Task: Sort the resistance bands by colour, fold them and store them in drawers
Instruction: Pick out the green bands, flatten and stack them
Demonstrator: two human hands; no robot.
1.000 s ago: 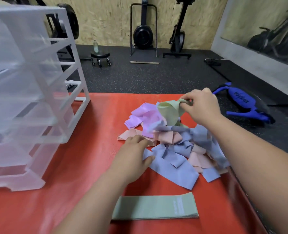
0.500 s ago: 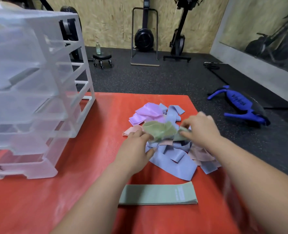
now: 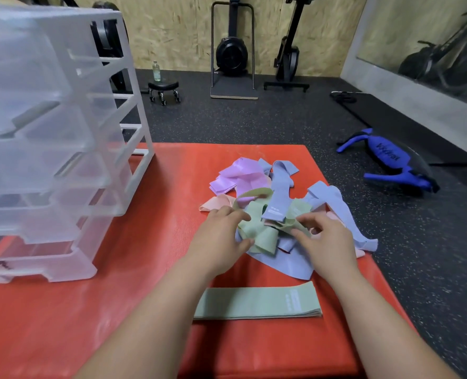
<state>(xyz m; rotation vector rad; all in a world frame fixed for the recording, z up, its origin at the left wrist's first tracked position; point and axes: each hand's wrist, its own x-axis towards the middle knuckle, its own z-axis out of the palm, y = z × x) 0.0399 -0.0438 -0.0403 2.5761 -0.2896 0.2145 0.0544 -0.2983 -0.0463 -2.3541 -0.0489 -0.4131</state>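
A tangled heap of resistance bands [image 3: 281, 192] in blue, lilac, pink and green lies on the red mat [image 3: 144, 269]. A crumpled green band [image 3: 257, 228] sits on the near side of the heap. My left hand [image 3: 221, 239] pinches its left part between thumb and fingers. My right hand [image 3: 325, 242] pinches its right end, and a blue band [image 3: 278, 190] drapes across the green one between my hands. A flat folded green band [image 3: 257, 302] lies on the mat nearer to me. The clear plastic drawer unit [image 3: 52, 149] stands at the left.
The mat's right edge drops to a dark rubber floor [image 3: 254, 119]. A blue exercise tool [image 3: 388, 162] lies on the floor at the right. A small wheeled stool [image 3: 163, 88] with a bottle and gym machines stand by the far wall.
My right hand brought the green band down from above the heap toward me. My left hand took hold of its other end, and both hands now hold it low over the heap.
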